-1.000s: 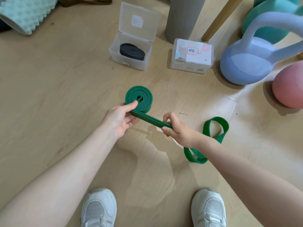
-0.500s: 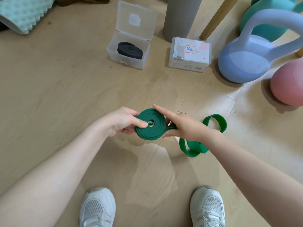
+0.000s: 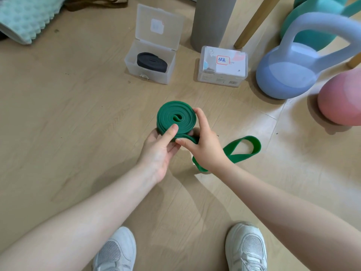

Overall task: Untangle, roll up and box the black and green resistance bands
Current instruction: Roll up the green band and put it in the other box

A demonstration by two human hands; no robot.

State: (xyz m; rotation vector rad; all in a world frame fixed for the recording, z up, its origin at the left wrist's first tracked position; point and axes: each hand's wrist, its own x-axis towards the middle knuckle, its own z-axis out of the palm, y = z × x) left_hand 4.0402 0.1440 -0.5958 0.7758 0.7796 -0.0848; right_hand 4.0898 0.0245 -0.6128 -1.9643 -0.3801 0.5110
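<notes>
The green resistance band (image 3: 176, 118) is partly wound into a flat coil held above the floor. My left hand (image 3: 161, 147) holds the coil from below, thumb pressed on its face. My right hand (image 3: 203, 143) pinches the band where it leaves the coil, index finger along the coil's right edge. The loose tail of the green band (image 3: 244, 149) loops on the floor to the right. The black band (image 3: 151, 62) lies rolled inside an open clear box (image 3: 148, 75). A second clear box (image 3: 222, 66), closed, with a labelled lid, stands to its right.
Blue kettlebell (image 3: 293, 75), teal kettlebell (image 3: 312, 22) and pink kettlebell (image 3: 341, 96) stand at the right. A grey cylinder (image 3: 212, 22) and a wooden leg (image 3: 252, 22) rise behind the boxes. A foam roller (image 3: 25, 18) lies far left. My white shoes (image 3: 117, 251) are at the bottom.
The coil has grown by another wrap and turned face up. My hands moved it away from me; the loose tail on the floor got shorter.
</notes>
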